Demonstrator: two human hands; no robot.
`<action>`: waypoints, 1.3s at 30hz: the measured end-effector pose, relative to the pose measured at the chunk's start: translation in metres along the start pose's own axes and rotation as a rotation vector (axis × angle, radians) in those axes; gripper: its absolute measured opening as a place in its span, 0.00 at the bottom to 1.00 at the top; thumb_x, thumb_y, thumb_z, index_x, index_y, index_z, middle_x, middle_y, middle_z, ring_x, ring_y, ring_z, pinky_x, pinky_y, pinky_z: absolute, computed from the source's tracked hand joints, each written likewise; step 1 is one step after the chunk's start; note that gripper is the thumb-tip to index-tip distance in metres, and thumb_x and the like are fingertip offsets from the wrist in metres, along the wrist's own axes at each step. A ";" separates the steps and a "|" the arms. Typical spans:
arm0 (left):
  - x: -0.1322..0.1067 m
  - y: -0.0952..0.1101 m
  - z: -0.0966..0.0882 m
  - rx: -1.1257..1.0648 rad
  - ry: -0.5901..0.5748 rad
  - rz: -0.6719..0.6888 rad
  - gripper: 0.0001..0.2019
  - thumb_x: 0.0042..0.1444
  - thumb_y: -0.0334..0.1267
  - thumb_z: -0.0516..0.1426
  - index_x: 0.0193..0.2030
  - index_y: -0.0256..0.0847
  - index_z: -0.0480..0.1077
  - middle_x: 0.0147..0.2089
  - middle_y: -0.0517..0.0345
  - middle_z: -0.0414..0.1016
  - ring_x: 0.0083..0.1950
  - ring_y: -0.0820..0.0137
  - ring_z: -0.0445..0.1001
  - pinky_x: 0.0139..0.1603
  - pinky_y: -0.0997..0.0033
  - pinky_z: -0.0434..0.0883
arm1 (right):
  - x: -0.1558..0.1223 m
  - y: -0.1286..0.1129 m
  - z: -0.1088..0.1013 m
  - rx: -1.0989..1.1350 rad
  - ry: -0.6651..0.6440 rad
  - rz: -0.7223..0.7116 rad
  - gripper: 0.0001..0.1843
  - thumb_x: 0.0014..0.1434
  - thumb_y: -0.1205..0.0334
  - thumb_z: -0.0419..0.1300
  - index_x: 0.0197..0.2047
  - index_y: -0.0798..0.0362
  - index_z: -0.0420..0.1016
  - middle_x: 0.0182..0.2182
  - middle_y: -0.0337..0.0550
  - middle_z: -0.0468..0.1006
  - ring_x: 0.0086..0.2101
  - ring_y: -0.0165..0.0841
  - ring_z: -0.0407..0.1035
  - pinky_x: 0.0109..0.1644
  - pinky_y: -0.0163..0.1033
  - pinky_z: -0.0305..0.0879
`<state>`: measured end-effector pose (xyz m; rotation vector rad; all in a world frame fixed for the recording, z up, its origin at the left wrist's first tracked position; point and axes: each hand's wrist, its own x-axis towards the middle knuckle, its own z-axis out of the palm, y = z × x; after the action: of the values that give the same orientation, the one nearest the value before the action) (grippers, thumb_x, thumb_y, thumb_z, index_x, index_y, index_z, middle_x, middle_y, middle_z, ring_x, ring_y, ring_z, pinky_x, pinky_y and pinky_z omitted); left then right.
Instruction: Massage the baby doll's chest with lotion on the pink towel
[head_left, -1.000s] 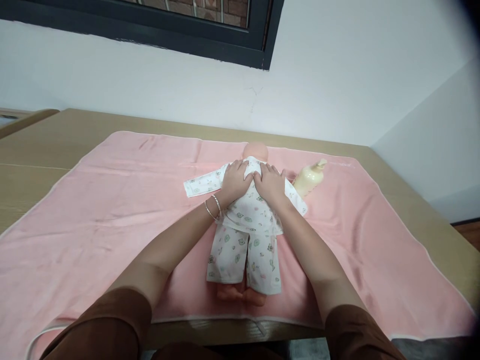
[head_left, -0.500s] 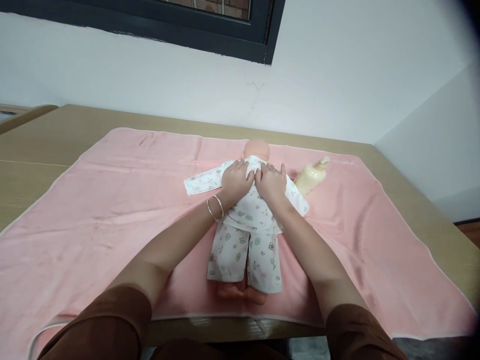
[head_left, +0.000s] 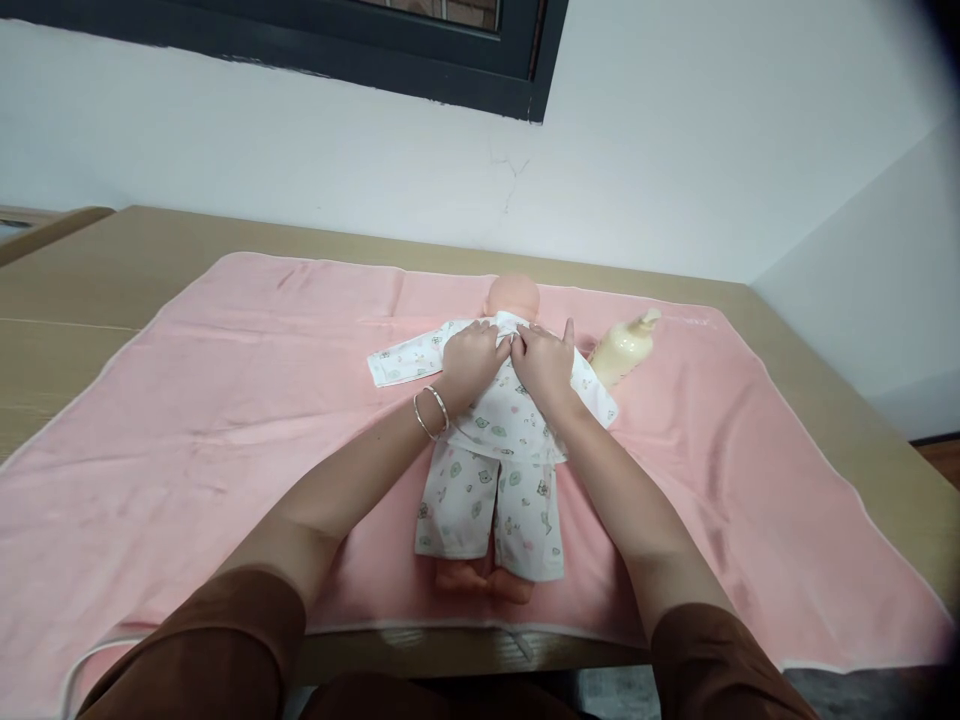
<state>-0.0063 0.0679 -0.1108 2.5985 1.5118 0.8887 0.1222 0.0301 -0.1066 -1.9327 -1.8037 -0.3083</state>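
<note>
A baby doll [head_left: 514, 296] lies on a pink blanket, its head away from me and its feet toward me. It wears a white printed shirt [head_left: 502, 425] and matching trousers [head_left: 457, 510]. At the shirt's upper middle, just below the neck, my left hand [head_left: 472, 362] pinches the fabric with bent fingers. My right hand [head_left: 543, 366] grips the shirt right beside it, fingertips curled in and one finger raised. The two hands nearly touch and cover part of the shirt's upper middle. The sleeves spread out to both sides.
The pink blanket [head_left: 225, 480] covers much of the wooden table [head_left: 187, 228]. A cream-coloured pump bottle [head_left: 625, 346] lies on the blanket right of the doll. Behind the table stands a white wall [head_left: 420, 180] with a dark window frame [head_left: 375, 65].
My fingers have curled in more tightly on the shirt near the neck. The hands stay in nearly the same place, and the doll and bottle have not moved.
</note>
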 end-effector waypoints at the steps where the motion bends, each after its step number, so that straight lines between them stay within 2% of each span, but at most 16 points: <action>1: -0.001 0.001 0.000 0.002 -0.001 -0.011 0.15 0.68 0.43 0.48 0.41 0.40 0.75 0.45 0.46 0.80 0.50 0.56 0.78 0.49 0.59 0.74 | -0.001 0.000 0.001 0.006 0.017 0.026 0.22 0.69 0.61 0.45 0.45 0.51 0.81 0.45 0.48 0.83 0.48 0.40 0.76 0.74 0.58 0.29; 3: -0.002 0.000 0.002 -0.015 0.004 -0.027 0.15 0.68 0.41 0.48 0.42 0.40 0.74 0.47 0.46 0.80 0.52 0.56 0.77 0.51 0.59 0.74 | -0.002 -0.001 0.001 0.025 0.037 0.074 0.22 0.69 0.59 0.45 0.45 0.52 0.81 0.47 0.50 0.83 0.50 0.40 0.76 0.74 0.59 0.31; 7: 0.002 -0.006 0.008 -0.076 0.023 0.024 0.18 0.66 0.38 0.48 0.55 0.34 0.71 0.59 0.42 0.75 0.64 0.55 0.70 0.65 0.55 0.68 | -0.001 0.000 0.002 0.056 0.009 0.099 0.23 0.68 0.57 0.46 0.55 0.54 0.77 0.55 0.54 0.79 0.57 0.43 0.71 0.72 0.64 0.31; 9: 0.006 -0.011 0.010 -0.101 0.006 0.061 0.21 0.64 0.37 0.48 0.60 0.31 0.69 0.62 0.40 0.72 0.66 0.55 0.68 0.69 0.53 0.64 | 0.001 0.002 0.002 0.086 -0.032 0.094 0.24 0.68 0.58 0.46 0.60 0.54 0.74 0.60 0.55 0.75 0.61 0.44 0.67 0.72 0.66 0.33; 12: 0.010 -0.016 0.013 -0.127 -0.014 0.079 0.22 0.64 0.35 0.48 0.62 0.31 0.68 0.62 0.41 0.72 0.64 0.56 0.69 0.69 0.54 0.64 | 0.006 0.006 0.004 0.138 -0.105 0.079 0.27 0.67 0.59 0.46 0.65 0.53 0.68 0.65 0.55 0.69 0.65 0.45 0.61 0.71 0.69 0.35; 15: 0.010 -0.016 0.012 -0.109 -0.006 0.089 0.22 0.65 0.35 0.47 0.63 0.33 0.68 0.63 0.42 0.72 0.65 0.56 0.69 0.68 0.54 0.64 | 0.008 0.010 0.007 0.145 -0.137 0.045 0.28 0.66 0.61 0.45 0.67 0.54 0.65 0.65 0.54 0.68 0.66 0.45 0.59 0.72 0.67 0.35; 18: 0.006 -0.010 0.007 -0.057 0.009 0.091 0.20 0.67 0.35 0.45 0.59 0.35 0.71 0.60 0.44 0.75 0.63 0.57 0.71 0.66 0.56 0.66 | 0.006 0.010 0.007 0.116 -0.079 0.012 0.26 0.67 0.62 0.45 0.64 0.56 0.69 0.61 0.54 0.74 0.61 0.42 0.66 0.74 0.60 0.36; 21: 0.000 -0.002 0.003 0.005 0.008 0.012 0.18 0.68 0.36 0.44 0.50 0.37 0.74 0.53 0.46 0.79 0.58 0.58 0.76 0.58 0.59 0.72 | 0.001 0.006 0.006 0.050 0.019 0.013 0.22 0.67 0.62 0.45 0.52 0.55 0.78 0.49 0.50 0.82 0.48 0.38 0.75 0.75 0.53 0.35; 24: -0.003 0.003 0.002 0.025 0.014 -0.073 0.16 0.68 0.38 0.46 0.48 0.38 0.75 0.52 0.47 0.80 0.56 0.58 0.77 0.53 0.61 0.74 | -0.001 0.002 0.004 0.009 0.053 0.030 0.20 0.67 0.61 0.46 0.42 0.54 0.80 0.42 0.49 0.84 0.41 0.38 0.77 0.73 0.55 0.36; 26: -0.002 0.002 0.003 0.013 0.032 -0.075 0.17 0.68 0.38 0.47 0.53 0.37 0.74 0.57 0.47 0.78 0.60 0.58 0.74 0.59 0.60 0.72 | -0.001 0.002 0.004 0.017 0.042 0.035 0.19 0.67 0.61 0.47 0.45 0.54 0.79 0.45 0.50 0.83 0.44 0.40 0.76 0.73 0.58 0.36; 29: -0.001 -0.002 0.007 -0.002 0.035 -0.035 0.21 0.68 0.38 0.47 0.61 0.34 0.69 0.63 0.45 0.74 0.66 0.57 0.69 0.68 0.58 0.65 | 0.002 0.004 0.005 0.052 0.009 0.042 0.21 0.67 0.61 0.47 0.56 0.54 0.75 0.54 0.53 0.79 0.52 0.42 0.73 0.72 0.59 0.37; 34: 0.002 -0.008 0.010 0.005 -0.012 -0.003 0.23 0.68 0.39 0.45 0.64 0.29 0.66 0.64 0.38 0.71 0.67 0.51 0.67 0.68 0.49 0.64 | 0.006 0.007 0.005 0.152 -0.085 0.049 0.25 0.66 0.61 0.46 0.64 0.53 0.69 0.62 0.53 0.73 0.62 0.44 0.65 0.70 0.58 0.48; 39: 0.008 -0.014 0.012 -0.043 -0.077 0.044 0.23 0.67 0.36 0.45 0.66 0.34 0.64 0.67 0.41 0.68 0.70 0.51 0.63 0.69 0.45 0.62 | 0.009 0.011 0.007 0.157 -0.130 0.024 0.28 0.66 0.63 0.44 0.67 0.53 0.65 0.65 0.53 0.69 0.64 0.44 0.61 0.70 0.60 0.47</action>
<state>-0.0090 0.0846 -0.1209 2.6130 1.4069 0.8052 0.1325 0.0407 -0.1102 -1.9003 -1.8249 -0.0318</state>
